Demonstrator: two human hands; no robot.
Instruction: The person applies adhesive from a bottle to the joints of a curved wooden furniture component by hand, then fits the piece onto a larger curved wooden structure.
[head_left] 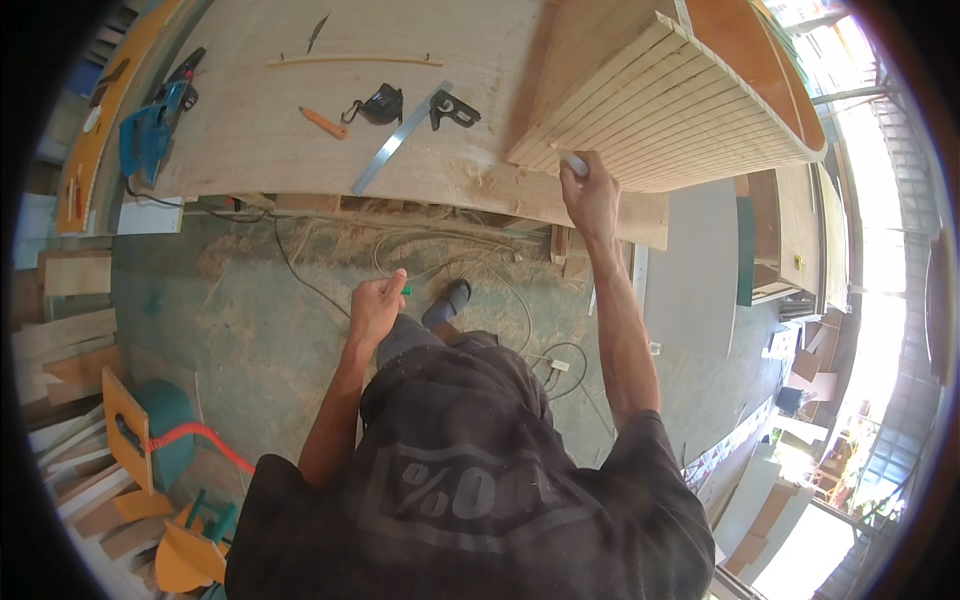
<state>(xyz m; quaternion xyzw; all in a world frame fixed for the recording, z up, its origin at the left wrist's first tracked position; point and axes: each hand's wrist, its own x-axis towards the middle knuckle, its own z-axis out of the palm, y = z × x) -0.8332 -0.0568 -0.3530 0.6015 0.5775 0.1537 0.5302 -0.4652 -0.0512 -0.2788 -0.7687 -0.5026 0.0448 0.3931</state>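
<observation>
My right hand (592,200) is closed round a small whitish bottle (573,163), its kind not fully clear. The bottle's tip is at the lower left edge of a curved wooden piece (690,110) faced with narrow slats, which stands on the workbench (230,150). Whether tip and wood touch, I cannot tell. Away from the bench, over the floor, my left hand (375,308) is closed with its thumb up. A small green thing (406,290), perhaps a cap, pokes out beside its fingers.
On the bench lie a steel ruler (400,140), a black square head (455,110), a black tape measure (380,104), an orange-handled knife (323,122), a thin wood strip (355,60) and a blue power tool (148,135). Cords (300,265) cross the dusty floor.
</observation>
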